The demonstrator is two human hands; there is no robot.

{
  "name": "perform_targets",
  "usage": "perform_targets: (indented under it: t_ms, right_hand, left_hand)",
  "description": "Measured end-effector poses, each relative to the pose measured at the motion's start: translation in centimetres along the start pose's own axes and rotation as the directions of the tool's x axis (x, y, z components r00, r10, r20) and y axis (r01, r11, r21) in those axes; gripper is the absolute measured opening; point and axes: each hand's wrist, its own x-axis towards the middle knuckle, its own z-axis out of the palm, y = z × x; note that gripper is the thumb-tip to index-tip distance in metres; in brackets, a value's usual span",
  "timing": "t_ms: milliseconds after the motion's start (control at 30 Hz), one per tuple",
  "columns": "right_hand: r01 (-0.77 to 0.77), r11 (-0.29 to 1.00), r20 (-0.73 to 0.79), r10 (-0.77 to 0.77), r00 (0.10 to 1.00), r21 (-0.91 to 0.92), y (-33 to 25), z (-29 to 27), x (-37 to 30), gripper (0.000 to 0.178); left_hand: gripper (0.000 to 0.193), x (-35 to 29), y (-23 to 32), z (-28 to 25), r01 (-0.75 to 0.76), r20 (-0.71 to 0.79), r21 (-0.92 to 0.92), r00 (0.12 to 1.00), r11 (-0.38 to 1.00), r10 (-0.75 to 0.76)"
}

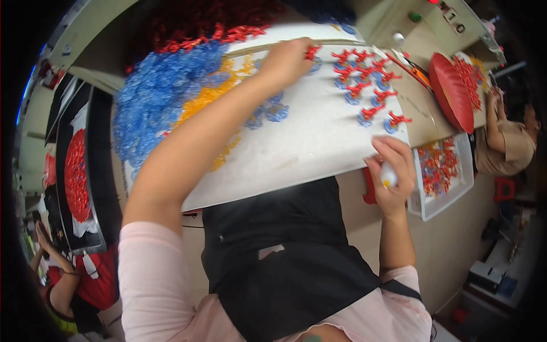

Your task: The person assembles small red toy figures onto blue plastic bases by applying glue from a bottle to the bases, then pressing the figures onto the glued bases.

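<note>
Stretched across the white board, my left hand pinches a small red plastic figure just above a clear blue disc-like base. Whether figure and base touch, I cannot tell. To its right stand several red figures on blue bases, in loose rows. My right hand, off the board's front right edge, is closed round a small white bottle with a yellowish tip. Under my left forearm lie loose blue bases and yellow pieces, partly hidden by the arm.
Heaps of clear blue pieces and red pieces fill the board's left and far side. A red fluted dish and an orange-handled tool lie at right. A white bin holds mixed pieces. Other people work at both sides.
</note>
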Motion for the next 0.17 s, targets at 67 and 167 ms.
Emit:
perform_targets:
  t_ms: [67, 167]
  right_hand:
    - [-0.018, 0.999, -0.024, 0.017, 1.0, -0.03, 0.1, -0.5, -1.2, 0.03]
    - [-0.12, 0.991, -0.011, 0.119, 0.993, -0.052, 0.4, -1.4, -3.0, 0.025]
  left_hand:
    - [0.025, 1.6, -0.5, 2.3, -0.013, -0.018, 0.092, 1.0, 0.996, 0.015]
    - [0.031, 2.4, -1.3, 2.4, -0.003, 0.045, 0.152, 0.999, 0.988, -0.004]
